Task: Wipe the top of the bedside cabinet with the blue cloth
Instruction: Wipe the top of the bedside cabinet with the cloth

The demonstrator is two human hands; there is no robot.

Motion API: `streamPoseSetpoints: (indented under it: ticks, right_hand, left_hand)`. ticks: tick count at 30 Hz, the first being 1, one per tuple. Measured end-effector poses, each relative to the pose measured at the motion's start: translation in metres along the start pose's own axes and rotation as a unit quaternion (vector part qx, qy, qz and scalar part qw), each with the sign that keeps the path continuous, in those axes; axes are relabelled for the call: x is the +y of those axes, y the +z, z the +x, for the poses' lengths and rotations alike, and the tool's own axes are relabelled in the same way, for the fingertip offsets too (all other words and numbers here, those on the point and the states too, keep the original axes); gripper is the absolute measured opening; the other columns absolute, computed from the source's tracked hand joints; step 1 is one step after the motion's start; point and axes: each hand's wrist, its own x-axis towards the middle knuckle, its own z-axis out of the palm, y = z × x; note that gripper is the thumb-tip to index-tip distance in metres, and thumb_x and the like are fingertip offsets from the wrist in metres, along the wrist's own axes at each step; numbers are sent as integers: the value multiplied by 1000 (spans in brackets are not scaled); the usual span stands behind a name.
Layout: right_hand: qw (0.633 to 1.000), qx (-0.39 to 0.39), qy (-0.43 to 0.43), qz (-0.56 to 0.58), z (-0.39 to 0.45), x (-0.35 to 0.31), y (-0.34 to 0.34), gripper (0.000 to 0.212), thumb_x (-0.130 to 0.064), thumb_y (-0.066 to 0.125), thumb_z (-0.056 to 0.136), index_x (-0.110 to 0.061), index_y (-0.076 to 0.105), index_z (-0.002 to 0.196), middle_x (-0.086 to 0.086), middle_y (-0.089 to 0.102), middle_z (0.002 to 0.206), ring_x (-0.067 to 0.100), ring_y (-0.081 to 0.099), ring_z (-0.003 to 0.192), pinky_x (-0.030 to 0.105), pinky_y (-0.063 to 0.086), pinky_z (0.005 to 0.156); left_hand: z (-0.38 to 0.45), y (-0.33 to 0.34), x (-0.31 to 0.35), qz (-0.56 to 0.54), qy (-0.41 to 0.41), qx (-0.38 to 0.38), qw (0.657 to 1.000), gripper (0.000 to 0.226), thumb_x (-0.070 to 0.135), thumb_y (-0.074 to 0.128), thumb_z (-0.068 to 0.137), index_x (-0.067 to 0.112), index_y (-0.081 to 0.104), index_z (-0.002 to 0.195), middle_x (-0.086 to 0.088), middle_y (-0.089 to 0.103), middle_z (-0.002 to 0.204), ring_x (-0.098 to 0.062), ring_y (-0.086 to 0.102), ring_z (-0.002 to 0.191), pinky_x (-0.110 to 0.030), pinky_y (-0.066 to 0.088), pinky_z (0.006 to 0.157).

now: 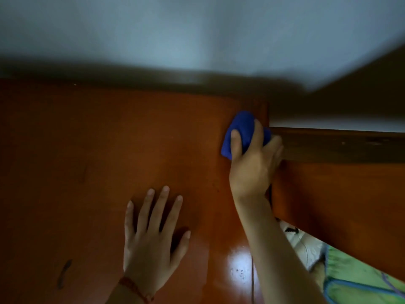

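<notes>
Far left: dark smudge (64,273) is sitting on the bedside cabinet top (87,150), near the front edge, not yet under the cloth. Wood is looking glossy red-brown, wall behind is blurring out.

Left hand (151,242) is lying flat on the top, fingers straight and spread, palm down, grasping nothing. Probably bracing the body while the other arm is reaching across. A red bracelet (135,289) is showing at its wrist.

Just right of it, a bright glare spot (238,268) is reflecting off the surface near the front, with small dark specks in it; dirt or reflection, cannot tell.

Right hand (254,163) is reaching to the far right part of the top and is grasping the blue cloth (241,130), bunched into a wad, fingers curled over it and pressing it down on the wood. Wadding likely gives firmer pressure for rubbing. Cloth is sitting right against the top's right edge, close to the back.

Further right: a wooden bed frame (339,176) is standing just beside the cabinet, and green bedding (361,279) is showing below it at the lower right corner.

Judging: wiping is under way at the right rear corner; left side with the smudge is likely remaining to be done.
</notes>
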Motion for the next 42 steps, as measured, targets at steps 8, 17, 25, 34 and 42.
streamPoseSetpoints:
  ticks: [8,17,25,34,42]
  right_hand:
    - [999,-13,-16,30,50,-15,16,52,-47,42,86,-9,55,119,23,52,99,35,50,88,39,39,79]
    - [986,-56,-158,25,46,-46,30,50,-51,42,84,-13,60,112,18,55,88,32,51,77,36,41,67]
    - [992,-53,-111,18,44,-37,24,50,-51,45,83,-13,59,114,21,54,92,36,51,80,39,40,70]
    - [989,-77,-118,42,-40,-14,-5,51,-52,43,85,-14,59,115,19,55,96,30,50,82,35,36,72]
    - [992,-38,-111,39,28,-45,26,53,-52,45,85,-15,55,121,21,54,99,37,51,88,40,39,75]
  left_hand:
    - [75,-17,-24,18,22,54,998,58,50,31,91,15,38,137,-14,34,144,-32,23,134,-54,9,108]
    - [87,-18,-34,48,22,36,998,57,52,23,94,18,35,138,-14,35,144,-32,23,135,-52,8,110]
    - [86,-16,-32,41,23,66,997,55,48,32,91,17,40,135,-12,36,144,-32,25,133,-51,9,109]
    - [85,-17,-33,31,31,63,997,57,45,38,89,13,44,136,-15,38,144,-31,24,134,-52,8,109]
    - [44,-13,-29,11,13,81,997,55,42,41,89,10,48,133,-18,40,141,-32,27,133,-53,13,109]
